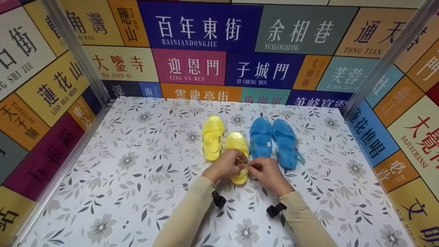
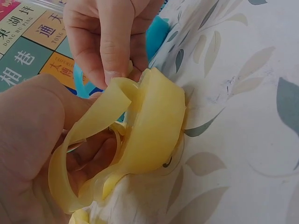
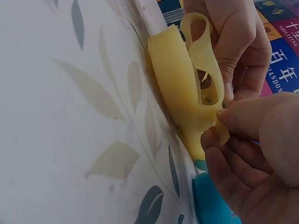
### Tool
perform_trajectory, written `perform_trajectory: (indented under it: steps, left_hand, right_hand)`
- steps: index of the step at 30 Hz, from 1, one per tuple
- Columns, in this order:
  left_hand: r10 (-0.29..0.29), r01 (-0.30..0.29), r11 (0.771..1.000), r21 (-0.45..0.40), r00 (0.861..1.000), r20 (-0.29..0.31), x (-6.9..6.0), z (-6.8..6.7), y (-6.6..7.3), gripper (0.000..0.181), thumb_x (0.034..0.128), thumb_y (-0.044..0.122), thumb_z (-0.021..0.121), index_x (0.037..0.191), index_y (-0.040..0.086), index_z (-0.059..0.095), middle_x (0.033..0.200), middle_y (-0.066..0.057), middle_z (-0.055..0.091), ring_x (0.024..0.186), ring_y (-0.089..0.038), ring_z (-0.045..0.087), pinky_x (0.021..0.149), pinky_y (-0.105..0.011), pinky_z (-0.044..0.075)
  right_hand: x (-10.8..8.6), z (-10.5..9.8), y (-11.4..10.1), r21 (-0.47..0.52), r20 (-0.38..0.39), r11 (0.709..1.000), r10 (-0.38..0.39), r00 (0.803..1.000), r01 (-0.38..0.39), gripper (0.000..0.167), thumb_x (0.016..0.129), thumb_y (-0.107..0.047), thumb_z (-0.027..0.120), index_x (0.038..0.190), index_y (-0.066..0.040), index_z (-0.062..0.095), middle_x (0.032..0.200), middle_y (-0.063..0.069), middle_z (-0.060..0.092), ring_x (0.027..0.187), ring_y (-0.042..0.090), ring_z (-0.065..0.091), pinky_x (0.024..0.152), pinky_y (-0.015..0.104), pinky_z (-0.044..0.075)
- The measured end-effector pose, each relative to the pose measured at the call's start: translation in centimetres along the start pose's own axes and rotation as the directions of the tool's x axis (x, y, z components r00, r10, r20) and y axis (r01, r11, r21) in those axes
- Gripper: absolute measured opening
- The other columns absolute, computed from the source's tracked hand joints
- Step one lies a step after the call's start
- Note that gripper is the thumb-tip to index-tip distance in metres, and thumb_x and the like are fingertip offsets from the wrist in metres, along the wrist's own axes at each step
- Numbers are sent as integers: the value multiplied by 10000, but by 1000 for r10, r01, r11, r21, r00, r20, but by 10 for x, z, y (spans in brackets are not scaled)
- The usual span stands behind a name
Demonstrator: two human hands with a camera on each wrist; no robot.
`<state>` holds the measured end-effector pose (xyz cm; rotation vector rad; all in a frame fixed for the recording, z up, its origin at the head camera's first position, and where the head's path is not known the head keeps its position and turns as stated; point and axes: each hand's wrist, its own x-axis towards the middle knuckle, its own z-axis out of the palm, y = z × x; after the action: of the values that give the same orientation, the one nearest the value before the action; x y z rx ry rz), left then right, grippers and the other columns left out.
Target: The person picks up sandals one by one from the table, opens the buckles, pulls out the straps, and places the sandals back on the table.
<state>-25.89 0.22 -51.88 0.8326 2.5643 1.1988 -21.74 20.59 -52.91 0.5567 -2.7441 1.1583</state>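
Observation:
A yellow sandal lies on the floral surface, toe pointing away from me. My left hand is over its middle, fingers curled at the strap near the buckle. From the right side, my right hand pinches the strap's end between thumb and forefinger. In the right wrist view the strap pokes out between those fingertips, while the left thumb sits by the small buckle. The left wrist view shows the sandal's heel and its looped ankle strap near the left palm; some left fingers are hidden behind it.
The other yellow sandal lies to the left, a bit farther off. Two blue sandals stand side by side close to the right hand. A wall of coloured signs rises behind, with clear panel edges at the sides.

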Motion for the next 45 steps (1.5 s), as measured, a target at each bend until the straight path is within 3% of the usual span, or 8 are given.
perform_trajectory:
  steps: [12,19,23,36,41,45]
  left_hand:
    - [-15,15,1000,8,1000,3,2,1,3,189,892,-31,731,1052,58,781,942,-13,728,789,-107,642,644,-212,548]
    - [39,-39,999,34,999,-15,2,2,3,138,909,-14,753,1030,45,787,957,-38,761,795,-92,677,663,-190,560]
    - [21,-21,1000,16,1000,-19,2,2,1,164,899,-32,742,1032,50,789,946,-36,756,782,-94,662,650,-199,556]
    - [-24,23,999,-44,999,-24,-2,3,-1,193,876,-37,727,1028,67,786,930,-20,720,743,-114,620,612,-231,532]
    - [-17,16,1000,-26,999,-27,-1,2,0,200,856,-49,726,1012,65,781,916,-14,718,754,-111,634,623,-224,543]
    - [5,-6,1000,-7,1000,-4,0,1,0,191,866,-25,744,1023,76,786,936,-5,734,779,-108,655,642,-222,552]
  right_hand:
    - [2,1,-4,19,1,997,79,997,-79,87,943,-113,760,945,-169,826,898,-66,759,820,113,653,736,297,553]
    - [5,5,-7,-9,-57,1000,-29,998,29,105,920,-69,747,862,-129,811,803,-55,739,723,99,622,645,260,509]
    - [6,6,-9,-3,-69,1000,-24,997,24,92,923,-68,756,877,-126,810,827,-45,746,747,104,634,663,267,526]
    - [-4,3,0,127,26,988,81,996,-84,66,968,-141,764,1016,-173,796,975,-48,766,885,121,710,795,278,591]
    - [-4,2,0,121,20,987,102,995,-104,55,965,-151,768,995,-178,806,951,-56,768,869,116,707,783,282,589]
    - [-1,2,-4,85,6,994,62,998,-62,59,967,-150,768,983,-168,822,933,-45,762,834,120,682,729,271,573]
